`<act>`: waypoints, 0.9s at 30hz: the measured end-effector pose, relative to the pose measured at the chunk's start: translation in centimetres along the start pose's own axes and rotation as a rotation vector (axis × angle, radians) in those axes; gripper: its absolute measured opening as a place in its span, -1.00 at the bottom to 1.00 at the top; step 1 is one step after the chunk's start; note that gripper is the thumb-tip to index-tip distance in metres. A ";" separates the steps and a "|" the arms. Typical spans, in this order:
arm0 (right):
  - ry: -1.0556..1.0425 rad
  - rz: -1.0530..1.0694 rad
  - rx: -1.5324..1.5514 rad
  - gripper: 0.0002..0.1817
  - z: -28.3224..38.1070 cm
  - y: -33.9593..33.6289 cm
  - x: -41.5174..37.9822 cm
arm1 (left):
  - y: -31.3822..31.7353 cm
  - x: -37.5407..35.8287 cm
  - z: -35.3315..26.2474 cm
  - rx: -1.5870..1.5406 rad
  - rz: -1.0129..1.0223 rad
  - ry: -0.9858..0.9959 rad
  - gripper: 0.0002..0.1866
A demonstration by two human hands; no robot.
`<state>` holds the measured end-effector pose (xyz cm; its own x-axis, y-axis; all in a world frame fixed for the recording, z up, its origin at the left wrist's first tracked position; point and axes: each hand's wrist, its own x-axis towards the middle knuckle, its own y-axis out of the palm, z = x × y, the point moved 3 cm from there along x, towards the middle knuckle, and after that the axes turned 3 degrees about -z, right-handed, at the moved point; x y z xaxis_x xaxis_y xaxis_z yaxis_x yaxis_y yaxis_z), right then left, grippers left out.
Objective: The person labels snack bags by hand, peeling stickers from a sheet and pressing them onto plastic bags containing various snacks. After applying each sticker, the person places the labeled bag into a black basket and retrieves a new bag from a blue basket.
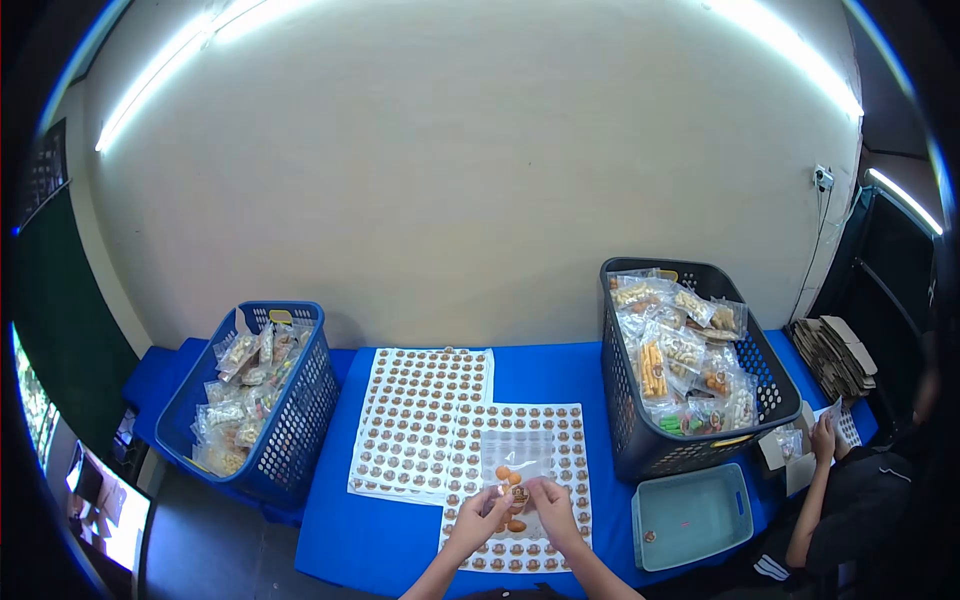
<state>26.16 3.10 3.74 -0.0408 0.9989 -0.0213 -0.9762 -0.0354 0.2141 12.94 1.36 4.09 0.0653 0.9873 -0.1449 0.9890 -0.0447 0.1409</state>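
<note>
A clear plastic snack bag [517, 448] with several orange-brown round pieces in its lower half lies over the sticker sheets in front of me. My left hand [478, 520] grips the bag's left side, fingers closed. On the other side, my right hand [553, 508] is closed at the bag's right part, thumb and fingertips by a round brown label [520, 494] on its front. Beneath are white sheets [420, 420] printed with rows of round brown stickers. My fingers partly cover the bag's lower half.
A blue basket [315, 420] of packed snack bags stands left, a dark basket [640, 455] of more bags right. Near it sits a green-grey tray [740, 510] with small scraps. At far right, another person's hand [823, 440] works beside an open box and stacked cardboard [835, 360].
</note>
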 end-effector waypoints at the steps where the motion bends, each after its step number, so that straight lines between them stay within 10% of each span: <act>1: -0.003 0.019 -0.023 -0.81 0.2 0.2 0.1 | 0.0 0.2 -0.5 0.016 -0.027 -0.045 -0.67; 27: 0.027 0.041 -0.041 -0.85 -0.8 -1.3 0.1 | 0.3 0.1 1.5 0.156 0.078 -0.005 -0.62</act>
<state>27.28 3.21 2.63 -0.0862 0.9955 -0.0394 -0.9815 -0.0781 0.1746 13.41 1.25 2.61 0.1427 0.9792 -0.1444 0.9895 -0.1444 -0.0017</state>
